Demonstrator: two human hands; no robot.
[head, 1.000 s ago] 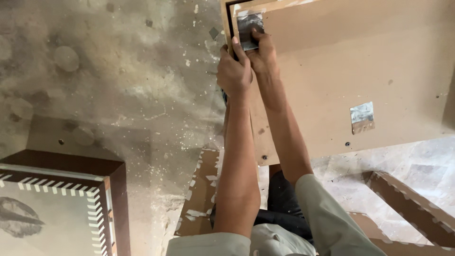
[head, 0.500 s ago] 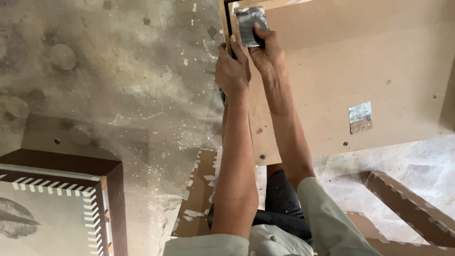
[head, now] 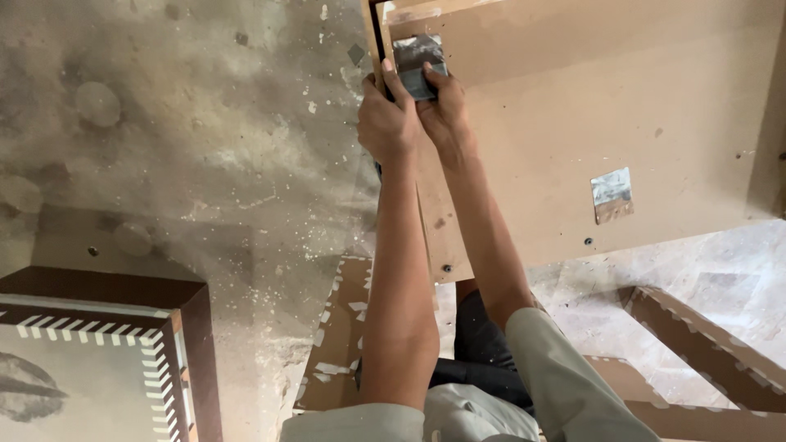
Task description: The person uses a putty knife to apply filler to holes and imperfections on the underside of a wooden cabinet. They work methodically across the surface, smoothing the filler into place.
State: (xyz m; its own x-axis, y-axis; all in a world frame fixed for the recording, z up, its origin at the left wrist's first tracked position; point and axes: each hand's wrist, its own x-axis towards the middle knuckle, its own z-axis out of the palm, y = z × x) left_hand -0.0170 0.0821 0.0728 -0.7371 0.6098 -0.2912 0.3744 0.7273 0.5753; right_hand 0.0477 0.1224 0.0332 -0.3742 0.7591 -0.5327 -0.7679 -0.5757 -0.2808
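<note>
Brown backing board (head: 589, 106), 2 foil patches: 1 (head: 419, 65) pinched by left hand (head: 385, 123) and right hand (head: 446, 115), 1 (head: 612, 195) untouched.

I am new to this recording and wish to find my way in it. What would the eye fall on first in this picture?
First, the two bare forearms stretched up the middle, the left hand and right hand together gripping a small grey metal plate at the top edge of a large tan board. A second, similar metal piece sits on the board to the right. A dark-framed picture lies on the stained floor at lower left.
</note>
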